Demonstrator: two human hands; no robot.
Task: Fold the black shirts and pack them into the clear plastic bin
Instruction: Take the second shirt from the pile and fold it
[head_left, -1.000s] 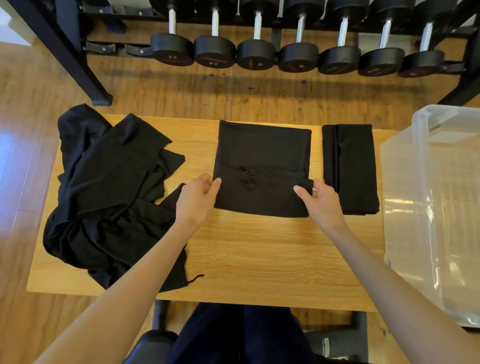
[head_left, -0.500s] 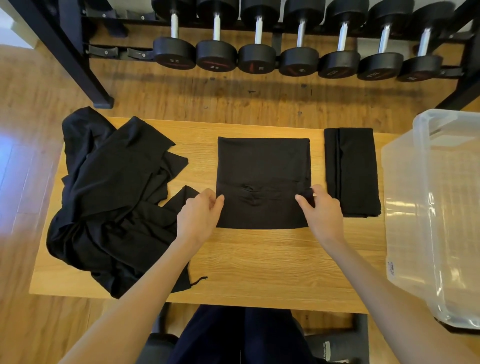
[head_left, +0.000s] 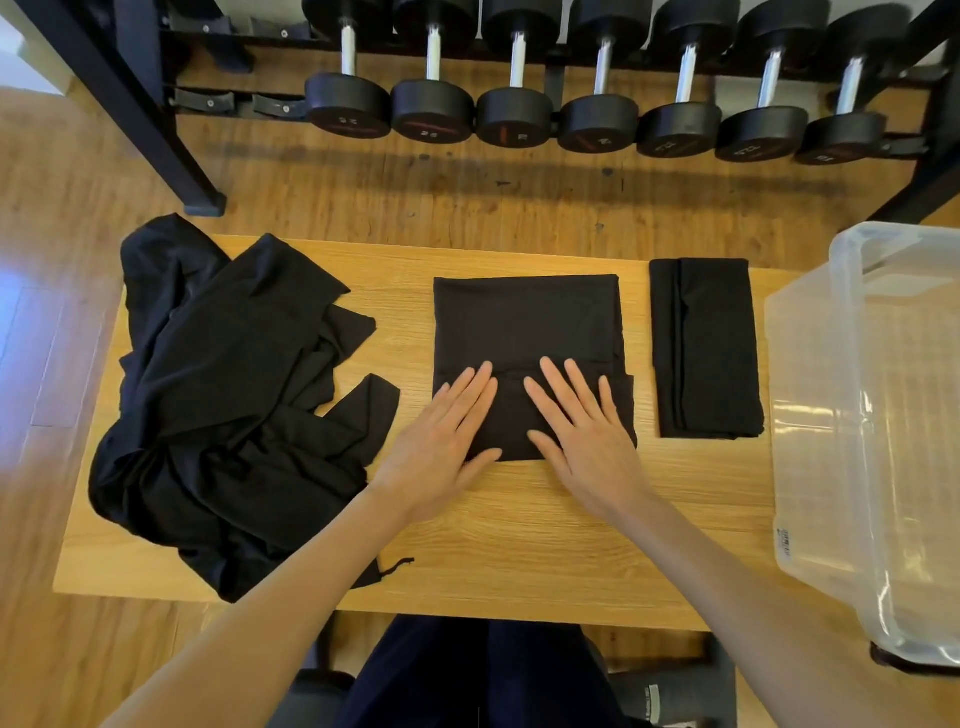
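The wooden table (head_left: 519, 545) is the landmark here, a light oak-grain rectangle running left to right, sitting on a darker wood floor (head_left: 62, 156). Behind the table there's a black metal rack (head_left: 156, 104) with a row of dumbbells (head_left: 514, 111), round matte-black heads and shiny steel handles.

Off the table's right end sits the clear plastic bin (head_left: 810, 467), glossy and see-through with rounded corners, its long axis running front to back.

On the table's left end is a heap of unfolded black shirts (head_left: 218, 415), soft and rumpled, spilling over the left and front edges.

In the middle of the table lies the part-folded black shirt (head_left: 524, 322), a flat, roughly square panel of matte knit, with a fold line running crosswise near its front. Its sides run front to back, just slightly longer that way.

Toward the table's right end, between that shirt and the bin, is the folded black shirt (head_left: 704, 348), a narrow neat rectangle with its long axis pointing front to back.

The left hand (head_left: 441, 441) and right hand (head_left: 582, 436) both lie palm-down on the front part of the middle shirt, fingers straight and spread, pressing the cloth, gripping nothing.
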